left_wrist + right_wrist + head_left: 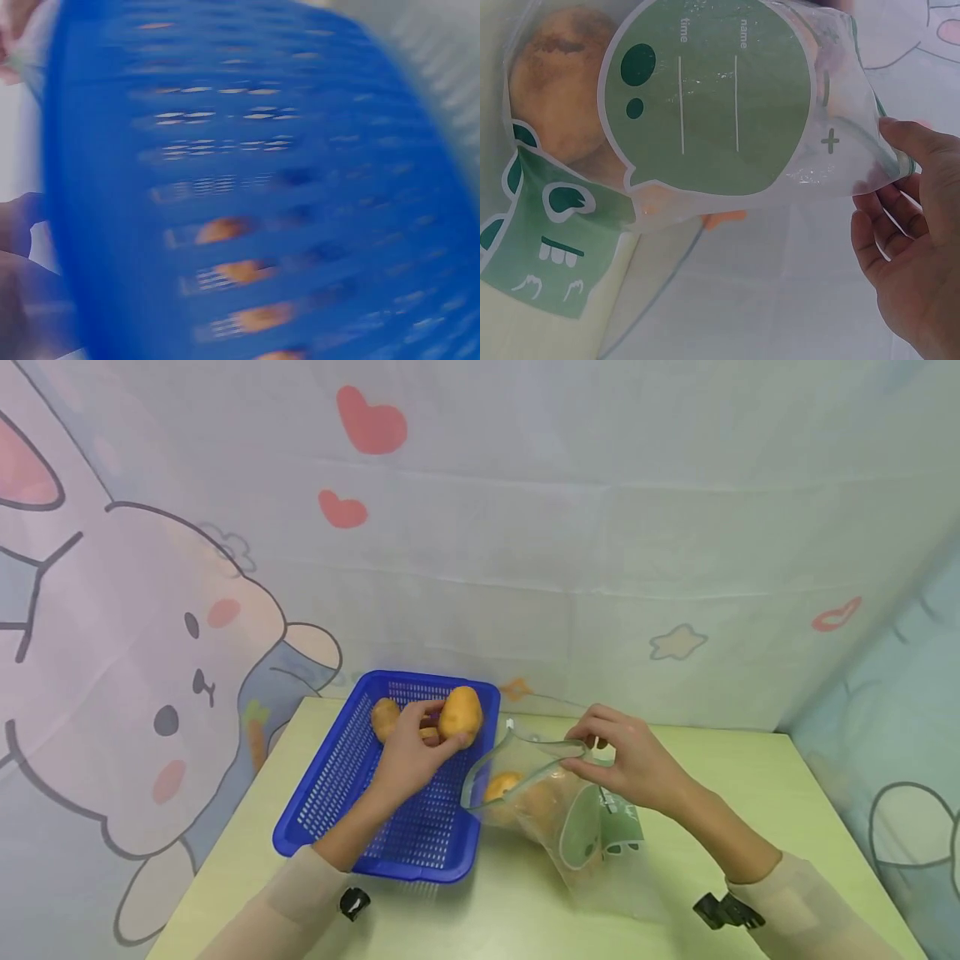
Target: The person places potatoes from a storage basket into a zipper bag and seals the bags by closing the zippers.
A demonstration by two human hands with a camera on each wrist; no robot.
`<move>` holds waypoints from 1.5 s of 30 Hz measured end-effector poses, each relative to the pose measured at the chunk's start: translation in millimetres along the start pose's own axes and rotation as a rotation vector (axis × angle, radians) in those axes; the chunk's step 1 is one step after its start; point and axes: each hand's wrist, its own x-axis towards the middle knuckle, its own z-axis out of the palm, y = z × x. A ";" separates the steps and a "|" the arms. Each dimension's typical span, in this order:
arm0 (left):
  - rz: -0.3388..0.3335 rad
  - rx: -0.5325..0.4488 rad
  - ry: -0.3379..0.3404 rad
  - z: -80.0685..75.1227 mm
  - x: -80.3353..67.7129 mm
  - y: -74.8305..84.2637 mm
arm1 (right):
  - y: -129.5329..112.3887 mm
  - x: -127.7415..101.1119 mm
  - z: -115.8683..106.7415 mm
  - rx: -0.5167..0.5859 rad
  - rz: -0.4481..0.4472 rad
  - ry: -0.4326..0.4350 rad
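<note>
At frame centre, the left hand (pixel 411 752) grips a potato (pixel 461 713) above the blue basket (pixel 330 793); the right hand (pixel 628 758) pinches the zip bag (pixel 551 802) rim, which should be held wide and steady.

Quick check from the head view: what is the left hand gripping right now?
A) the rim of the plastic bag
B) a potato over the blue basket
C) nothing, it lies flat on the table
B: the left hand curls round a potato above the blue basket.
</note>
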 end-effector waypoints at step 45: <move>0.321 0.095 -0.371 12.7 -7.0 47.3 | -9.1 -3.1 -1.0 0.038 -0.032 -0.021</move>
